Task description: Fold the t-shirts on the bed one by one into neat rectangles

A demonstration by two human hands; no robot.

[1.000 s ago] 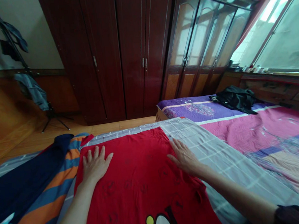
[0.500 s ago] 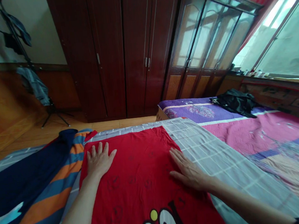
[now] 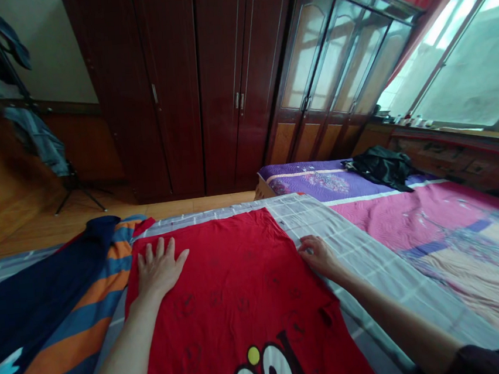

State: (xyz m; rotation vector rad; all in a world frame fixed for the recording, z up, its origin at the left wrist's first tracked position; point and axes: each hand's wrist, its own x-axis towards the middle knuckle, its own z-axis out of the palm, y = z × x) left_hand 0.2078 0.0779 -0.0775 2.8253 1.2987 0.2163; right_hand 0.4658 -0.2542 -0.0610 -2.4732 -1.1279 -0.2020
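A red T-shirt (image 3: 232, 277) with printed cartoon eyes is spread out on a grey checked bedsheet (image 3: 372, 269). My left hand (image 3: 159, 269) rests on its far left part, palm down, fingers spread. At the shirt's right edge, my right hand (image 3: 320, 256) has its fingers curled together on the cloth; the fingertips are partly hidden. A sleeve fold of the shirt shows below that hand. Beside my left arm lie a dark navy garment (image 3: 51, 282) and an orange-and-blue striped one (image 3: 86, 320).
Beyond the bed edge stand dark red wardrobes (image 3: 174, 100). A second bed with a purple and pink cover (image 3: 376, 216) adjoins on the right, with a black garment (image 3: 382, 165) on it. A coat stand (image 3: 13, 74) with clothes stands at the far left.
My right hand has gone from lying flat on the shirt to curled fingers at its right edge, moving slightly right. My left hand stays flat. The view has turned slightly right.
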